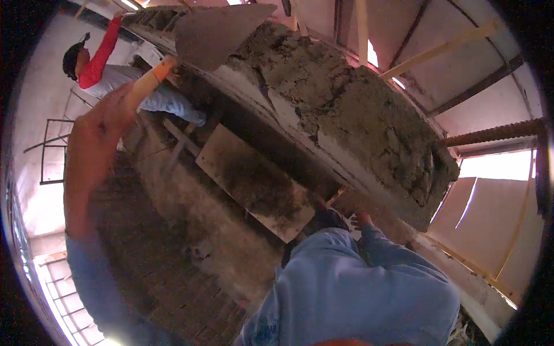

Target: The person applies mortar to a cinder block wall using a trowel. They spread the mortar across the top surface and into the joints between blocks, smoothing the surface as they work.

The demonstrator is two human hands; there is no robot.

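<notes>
My left arm reaches up along the left side in a blue sleeve. My left hand (pixel 164 69), blurred, is closed by the lower left corner of a flat grey sheet or blade (pixel 222 34). Whether it grips that piece or the ledge behind it I cannot tell. The grey piece lies against a long, raised mass of wet, lumpy mud or mortar (pixel 323 81). Below the near part of this mass is my right hand (pixel 363 219), fingers apart and nothing visible in them. It is close to the brown side under the ledge.
Another person (pixel 109 75) with red sleeves and a dark cap stands at the far left, an arm raised to the ledge. A dusty board (pixel 254 179) lies below the mud. A metal frame (pixel 55 151) stands at left; a ribbed bar (pixel 493 134) juts in at right.
</notes>
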